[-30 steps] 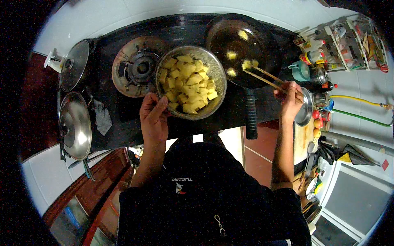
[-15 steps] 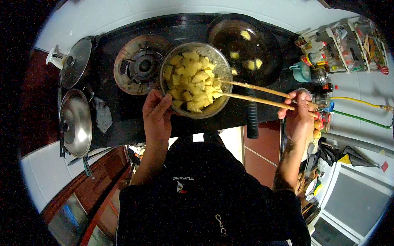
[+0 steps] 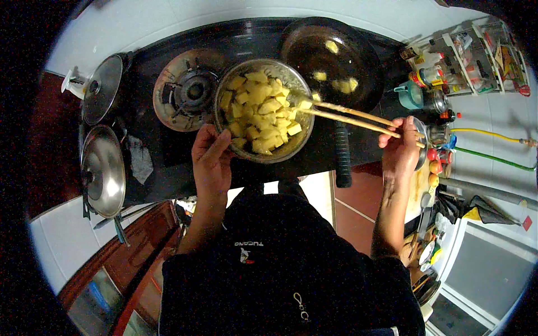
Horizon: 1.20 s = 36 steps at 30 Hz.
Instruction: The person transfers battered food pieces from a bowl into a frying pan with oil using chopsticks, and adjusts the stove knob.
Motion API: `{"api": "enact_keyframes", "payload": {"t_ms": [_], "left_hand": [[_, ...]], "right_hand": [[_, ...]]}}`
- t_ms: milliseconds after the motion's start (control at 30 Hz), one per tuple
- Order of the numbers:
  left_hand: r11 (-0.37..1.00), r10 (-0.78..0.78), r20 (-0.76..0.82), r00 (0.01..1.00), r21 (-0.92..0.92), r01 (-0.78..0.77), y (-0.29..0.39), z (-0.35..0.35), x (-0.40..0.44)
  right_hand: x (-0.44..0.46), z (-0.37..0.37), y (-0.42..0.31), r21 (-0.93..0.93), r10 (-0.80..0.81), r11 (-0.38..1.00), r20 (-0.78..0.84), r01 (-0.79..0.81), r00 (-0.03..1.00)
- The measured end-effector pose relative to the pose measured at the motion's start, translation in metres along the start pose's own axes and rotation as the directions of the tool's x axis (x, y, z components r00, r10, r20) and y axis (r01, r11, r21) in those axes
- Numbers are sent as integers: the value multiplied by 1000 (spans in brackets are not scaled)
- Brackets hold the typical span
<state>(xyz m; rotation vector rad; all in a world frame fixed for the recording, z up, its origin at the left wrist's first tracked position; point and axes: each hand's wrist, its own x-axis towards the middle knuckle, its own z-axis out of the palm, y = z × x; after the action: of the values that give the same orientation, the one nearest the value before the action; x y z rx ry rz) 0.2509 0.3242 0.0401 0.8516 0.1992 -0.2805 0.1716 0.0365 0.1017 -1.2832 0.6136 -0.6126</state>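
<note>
My left hand (image 3: 214, 152) grips the near-left rim of a metal bowl (image 3: 307, 130), thumb on top. Pale yellow chunks, which look like cut potato (image 3: 259, 115), fill the bowl. In my right hand (image 3: 402, 147) is a pair of long wooden chopsticks (image 3: 358, 117); their tips are close together around one chunk at the bowl's right rim. Behind and to the right, a dark wok (image 3: 358, 56) holds several loose chunks (image 3: 344, 85) on its bottom. Its black handle (image 3: 343, 157) points toward me.
An uncovered gas burner (image 3: 193, 91) sits left of the bowl. Two pan lids, one glass (image 3: 102, 89) and one steel (image 3: 104, 171), stand at the far left beside a crumpled cloth (image 3: 140, 158). A spice rack (image 3: 471, 61) and a teal cup (image 3: 411, 95) are on the right.
The chopstick tips have drawn together and lifted to the bowl's right rim with a chunk between them. My right hand has shifted slightly; the left keeps its grip on the bowl.
</note>
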Motion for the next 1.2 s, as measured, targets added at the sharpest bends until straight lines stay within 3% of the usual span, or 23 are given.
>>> {"api": "enact_keyframes", "payload": {"t_ms": [100,167,233,267,367,667,800,833,900,1033,1200], "left_hand": [[1000,13,-20,1000,17,-13,-2,2,1],[999,27,-37,999,33,-26,-4,1,1],[998,35,-53,998,44,-33,-3,-2,3],[998,35,-65,997,52,-31,-3,-2,3],[997,43,-77,996,69,-37,-4,5,0],[996,69,-111,991,58,-63,2,10,-3],[995,78,-62,995,72,-73,-1,1,1],[994,78,-38,996,76,-75,-2,-2,1],[996,85,-50,995,41,-83,1,3,0],[996,74,-4,997,50,-74,0,-2,4],[997,44,-3,999,65,-44,0,-2,4]], "right_hand": [[21,-21,7,155,-12,988,-53,20,999],[33,-27,15,39,-134,990,-88,138,987],[38,-25,31,-208,-179,967,-125,151,976],[43,-30,42,-182,-205,963,-23,198,978],[50,-27,57,-286,-242,934,-66,214,968],[48,-26,35,-212,-198,960,-47,184,979],[33,-15,9,-84,-204,976,-60,199,977],[26,-12,2,18,-171,985,-7,171,985],[12,-2,-8,40,-162,987,107,158,981],[-15,26,-11,-89,-152,981,184,170,971],[-20,32,-7,-78,-123,986,239,145,963]]}}
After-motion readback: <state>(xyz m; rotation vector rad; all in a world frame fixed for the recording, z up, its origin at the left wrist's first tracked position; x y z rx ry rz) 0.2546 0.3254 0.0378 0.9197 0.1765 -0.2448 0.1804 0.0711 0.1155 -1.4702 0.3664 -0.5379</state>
